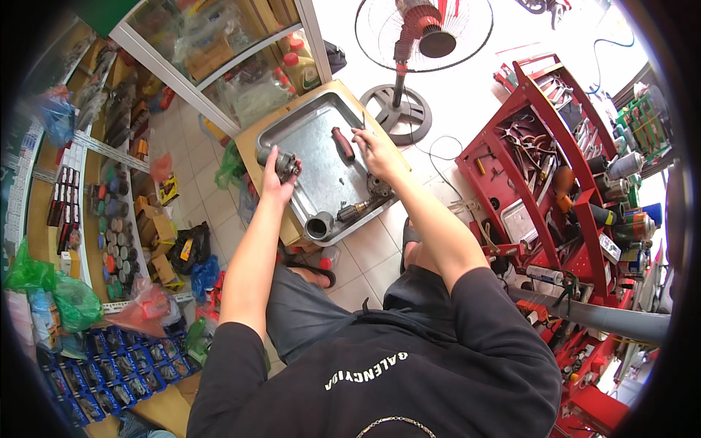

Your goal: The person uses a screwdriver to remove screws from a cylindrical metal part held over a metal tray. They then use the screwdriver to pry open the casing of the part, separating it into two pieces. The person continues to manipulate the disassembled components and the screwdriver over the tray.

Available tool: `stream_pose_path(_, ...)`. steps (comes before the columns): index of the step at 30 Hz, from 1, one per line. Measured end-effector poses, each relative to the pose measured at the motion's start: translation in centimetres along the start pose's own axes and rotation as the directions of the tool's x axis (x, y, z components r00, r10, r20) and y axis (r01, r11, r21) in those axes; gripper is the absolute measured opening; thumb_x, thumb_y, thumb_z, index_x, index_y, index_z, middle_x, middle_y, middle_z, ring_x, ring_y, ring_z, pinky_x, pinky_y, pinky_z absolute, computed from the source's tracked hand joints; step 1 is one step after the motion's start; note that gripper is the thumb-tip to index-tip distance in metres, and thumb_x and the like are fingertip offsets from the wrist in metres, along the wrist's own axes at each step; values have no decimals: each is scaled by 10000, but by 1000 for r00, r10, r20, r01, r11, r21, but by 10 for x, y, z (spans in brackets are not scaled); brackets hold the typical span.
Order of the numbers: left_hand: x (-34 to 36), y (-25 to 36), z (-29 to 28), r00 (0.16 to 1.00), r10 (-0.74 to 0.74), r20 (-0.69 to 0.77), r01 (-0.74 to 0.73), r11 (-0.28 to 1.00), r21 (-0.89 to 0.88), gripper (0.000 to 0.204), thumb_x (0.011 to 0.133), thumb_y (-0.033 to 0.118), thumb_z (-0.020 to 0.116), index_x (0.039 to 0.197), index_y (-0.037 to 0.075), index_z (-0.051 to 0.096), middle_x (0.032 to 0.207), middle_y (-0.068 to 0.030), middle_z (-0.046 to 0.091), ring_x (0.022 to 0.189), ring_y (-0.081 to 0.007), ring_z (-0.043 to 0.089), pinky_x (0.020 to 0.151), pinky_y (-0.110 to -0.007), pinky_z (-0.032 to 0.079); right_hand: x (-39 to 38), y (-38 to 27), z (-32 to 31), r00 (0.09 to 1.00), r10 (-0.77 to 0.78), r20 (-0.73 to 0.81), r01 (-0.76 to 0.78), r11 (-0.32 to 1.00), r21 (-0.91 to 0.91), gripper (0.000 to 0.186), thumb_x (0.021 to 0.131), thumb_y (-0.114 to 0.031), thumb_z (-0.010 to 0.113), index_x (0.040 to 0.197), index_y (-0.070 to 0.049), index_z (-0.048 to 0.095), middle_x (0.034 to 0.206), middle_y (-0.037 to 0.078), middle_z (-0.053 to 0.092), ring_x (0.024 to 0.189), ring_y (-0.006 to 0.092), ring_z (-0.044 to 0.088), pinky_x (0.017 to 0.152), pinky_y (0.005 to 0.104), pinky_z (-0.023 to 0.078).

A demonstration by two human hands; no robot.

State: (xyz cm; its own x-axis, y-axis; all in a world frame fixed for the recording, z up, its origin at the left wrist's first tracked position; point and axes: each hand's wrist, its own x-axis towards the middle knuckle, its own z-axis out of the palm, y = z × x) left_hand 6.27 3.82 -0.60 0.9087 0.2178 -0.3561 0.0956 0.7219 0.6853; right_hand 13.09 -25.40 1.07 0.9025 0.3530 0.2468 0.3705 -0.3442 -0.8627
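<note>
My left hand (276, 179) is wrapped round a dark, round metal motor part (286, 166), held over the left side of a metal tray (264, 135). Over the tray's far right edge, my right hand (375, 152) is closed in a pinch on a thin dark rod (364, 120); its kind is too small to make out. Between the hands lies a dark red tool handle (342, 143). Tiny dark pieces (341, 181) rest on the tray floor. Nearer me are a motor armature (353, 212) and an open metal cylinder (319, 225). Another metal part (379, 187) sits beside my right forearm, partly hidden.
A red pedestal fan (400, 80) stands beyond the tray. To the right is a red tool cart (537, 109) full of pliers and wrenches. Shelves of boxes (66, 193) line the left, with blue parts bins (117, 372) below. A cable (442, 157) crosses the floor.
</note>
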Motion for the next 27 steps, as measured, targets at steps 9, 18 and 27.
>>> stream_pose_path(9, -70, -3, 2, 977, 6, 214, 119, 818, -563, 593, 1014, 461, 596, 1276, -70, 556, 1232, -207, 637, 1175, -366, 582, 1122, -506, 424, -67, -21, -35, 951, 246, -189, 56, 465, 884, 436, 1130, -419, 398, 1218, -37, 588, 671, 44, 563, 582, 104, 473, 580, 252, 410)
stream_pose_path(18, -98, -9, 28, 946, -36, 322, 232, 769, -596, 567, 1016, 433, 602, 1280, -66, 550, 1224, -218, 621, 1198, -365, 571, 1126, -522, 425, -65, -61, -39, 986, 154, 71, -150, 599, 786, 525, 1135, -461, 326, 1290, -35, 591, 637, 42, 546, 533, 94, 456, 519, 245, 363)
stream_pose_path(27, -124, 7, 49, 949, -31, 315, 204, 820, -535, 622, 1047, 439, 535, 1357, -98, 488, 1345, -264, 574, 1283, -426, 530, 1177, -558, 408, -58, -81, -33, 985, 92, 143, -170, 548, 819, 538, 1138, -463, 291, 1300, -46, 590, 617, 6, 499, 560, 93, 461, 543, 233, 350)
